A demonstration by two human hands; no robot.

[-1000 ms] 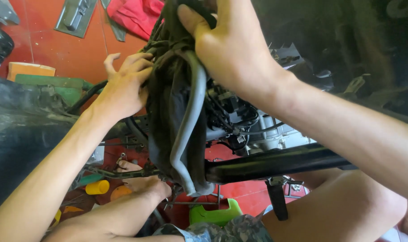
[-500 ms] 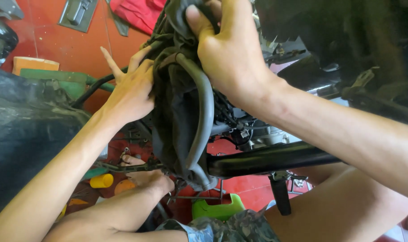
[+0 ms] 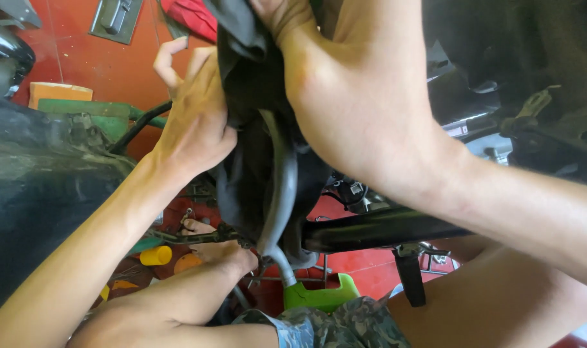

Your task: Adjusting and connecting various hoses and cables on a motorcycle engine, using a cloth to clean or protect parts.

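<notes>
The floor (image 3: pixel 81 58) is red. Close up, the right hand (image 3: pixel 358 109) squeezes the top of a bundle of black rubber hoses (image 3: pixel 261 174). The left hand (image 3: pixel 193 122) holds its side. Farther down sits a green plastic thing (image 3: pixel 319 296).

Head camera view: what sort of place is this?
Probably a small vehicle repair workshop: both hands work on a dark bundle of hoses above a black metal frame bar, with parts and tools scattered over the red floor.
</notes>
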